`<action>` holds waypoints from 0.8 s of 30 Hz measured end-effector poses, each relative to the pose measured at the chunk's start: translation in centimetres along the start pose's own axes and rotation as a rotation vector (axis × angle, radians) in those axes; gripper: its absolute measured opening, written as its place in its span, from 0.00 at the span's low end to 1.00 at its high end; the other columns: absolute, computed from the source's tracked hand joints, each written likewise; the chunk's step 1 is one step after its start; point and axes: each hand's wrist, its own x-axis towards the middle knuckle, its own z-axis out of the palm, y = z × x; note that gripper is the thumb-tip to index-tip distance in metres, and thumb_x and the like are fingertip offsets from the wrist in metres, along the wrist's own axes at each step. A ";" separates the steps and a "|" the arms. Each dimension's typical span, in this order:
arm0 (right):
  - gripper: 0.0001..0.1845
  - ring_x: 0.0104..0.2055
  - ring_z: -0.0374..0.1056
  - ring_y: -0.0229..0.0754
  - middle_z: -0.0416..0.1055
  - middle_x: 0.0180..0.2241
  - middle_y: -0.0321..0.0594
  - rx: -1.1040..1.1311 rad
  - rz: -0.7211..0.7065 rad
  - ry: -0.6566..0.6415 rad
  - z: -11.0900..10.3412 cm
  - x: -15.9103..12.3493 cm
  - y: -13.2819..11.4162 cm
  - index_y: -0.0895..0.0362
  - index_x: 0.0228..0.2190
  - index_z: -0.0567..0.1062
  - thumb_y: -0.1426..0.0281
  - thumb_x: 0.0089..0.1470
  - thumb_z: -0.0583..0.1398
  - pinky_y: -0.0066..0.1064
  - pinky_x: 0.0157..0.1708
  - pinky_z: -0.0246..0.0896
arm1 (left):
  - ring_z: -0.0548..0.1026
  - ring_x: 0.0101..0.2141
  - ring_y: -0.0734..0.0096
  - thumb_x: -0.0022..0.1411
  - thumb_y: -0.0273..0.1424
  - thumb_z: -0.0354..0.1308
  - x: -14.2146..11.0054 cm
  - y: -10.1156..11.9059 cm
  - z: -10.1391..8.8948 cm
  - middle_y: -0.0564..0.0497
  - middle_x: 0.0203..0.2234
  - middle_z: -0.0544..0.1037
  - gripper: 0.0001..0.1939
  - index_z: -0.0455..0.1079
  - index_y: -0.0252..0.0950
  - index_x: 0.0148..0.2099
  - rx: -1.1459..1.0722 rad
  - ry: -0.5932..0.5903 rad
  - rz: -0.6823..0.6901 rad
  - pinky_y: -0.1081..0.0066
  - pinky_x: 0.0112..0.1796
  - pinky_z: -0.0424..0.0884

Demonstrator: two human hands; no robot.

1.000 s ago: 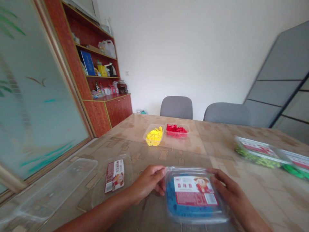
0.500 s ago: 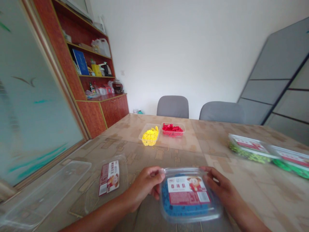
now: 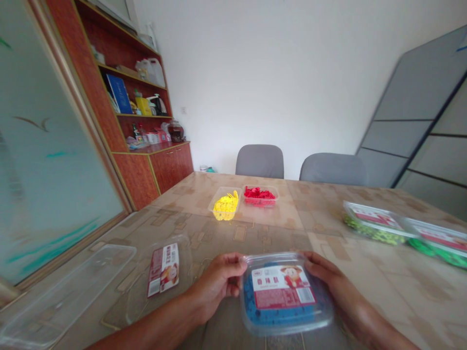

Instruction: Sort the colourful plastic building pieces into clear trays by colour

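Between my hands is a clear plastic container (image 3: 286, 296) with a labelled lid and blue pieces inside, tilted toward me. My left hand (image 3: 224, 277) pinches its upper left corner, thumb on the lid's rim. At the upper right corner my right hand (image 3: 324, 272) grips the rim, its fingers partly hidden behind the tub. Left of my left hand lies a loose clear lid (image 3: 164, 270) with a red and white label. Farther back stand an uncovered tub of yellow pieces (image 3: 225, 206) and one of red pieces (image 3: 260, 195).
Two lidded containers, one with light green pieces (image 3: 375, 223) and one with green pieces (image 3: 438, 243), stand at the right. An uncovered clear plastic piece (image 3: 69, 291) lies at the left. Grey chairs (image 3: 260, 160) line the table's far edge, and a wooden cabinet (image 3: 168, 167) stands back left.
The fingers of my right hand have closed more firmly against the container's right corner. The container stays almost in place; the whole view has shifted slightly.
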 end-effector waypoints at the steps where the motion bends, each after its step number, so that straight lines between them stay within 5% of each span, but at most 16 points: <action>1: 0.18 0.30 0.75 0.45 0.79 0.28 0.37 0.005 -0.002 0.003 0.1 0.0 -0.1 0.55 0.36 0.73 0.62 0.42 0.67 0.31 0.29 0.68 | 0.64 0.18 0.81 0.47 0.39 0.68 -0.1 0.0 0.1 0.57 0.18 0.68 0.17 0.70 0.32 0.31 0.009 0.001 0.006 0.79 0.20 0.59; 7: 0.18 0.21 0.71 0.41 0.75 0.20 0.35 0.013 0.038 0.016 0.3 -0.2 -0.3 0.56 0.25 0.71 0.57 0.43 0.68 0.29 0.23 0.65 | 0.63 0.18 0.80 0.47 0.42 0.68 -1.0 -0.5 1.2 0.56 0.17 0.68 0.19 0.71 0.32 0.32 0.038 -0.022 0.035 0.79 0.19 0.59; 19: 0.14 0.22 0.71 0.40 0.72 0.19 0.31 0.103 0.068 0.030 -0.1 0.1 0.1 0.55 0.27 0.71 0.64 0.41 0.69 0.28 0.23 0.65 | 0.64 0.17 0.81 0.46 0.40 0.69 -0.4 -1.3 0.8 0.56 0.18 0.68 0.18 0.72 0.31 0.34 -0.044 -0.049 -0.010 0.80 0.19 0.58; 24: 0.15 0.24 0.71 0.41 0.75 0.22 0.34 0.001 0.003 0.046 0.1 -0.4 -0.4 0.56 0.28 0.73 0.57 0.45 0.65 0.29 0.26 0.65 | 0.63 0.18 0.81 0.46 0.39 0.69 -0.4 -1.3 0.8 0.57 0.18 0.67 0.17 0.71 0.32 0.32 -0.091 -0.056 -0.025 0.80 0.20 0.58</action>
